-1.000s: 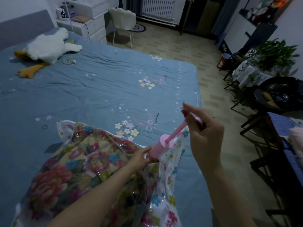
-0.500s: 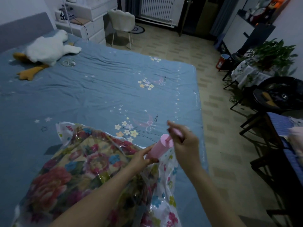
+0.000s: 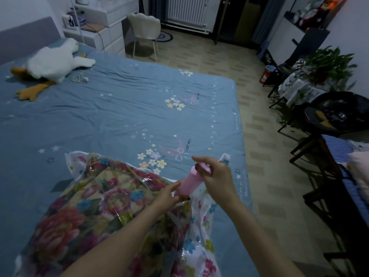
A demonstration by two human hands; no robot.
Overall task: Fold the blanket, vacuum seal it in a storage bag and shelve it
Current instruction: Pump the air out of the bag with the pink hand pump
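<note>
a person worked a smooth pink plastic hand pump (image 3: 187, 183), a plain cylinder, over a glossy, crinkled clear storage bag (image 3: 201, 232) printed with small flowers, which lay on the near part of a bed's (image 3: 119, 112) wrinkled blue sheet scattered with stars and blossoms. inside the bag sat the folded blanket (image 3: 79, 214), soft and bulky, patterned with large red and pink roses on a tan ground, its film catching highlights where it creased. the pump's long axis ran on a slant, its lower end down at the bag toward the person and its capped upper end pointing up and away to the right, toward the foot-side edge of the bed. the left hand (image 3: 166, 194) curled around the base of the barrel where it met the bag, thumb laid along the pink wall. the right hand (image 3: 216, 177) was clenched over the pump's handle (image 3: 205, 166), which sat close against the top of the cylinder, little of the rod showing. a white plush goose (image 3: 54, 63) with orange feet lay far off near the grey headboard, and a pale shell-backed chair (image 3: 146, 27) stood on the tiled floor beyond.
</note>
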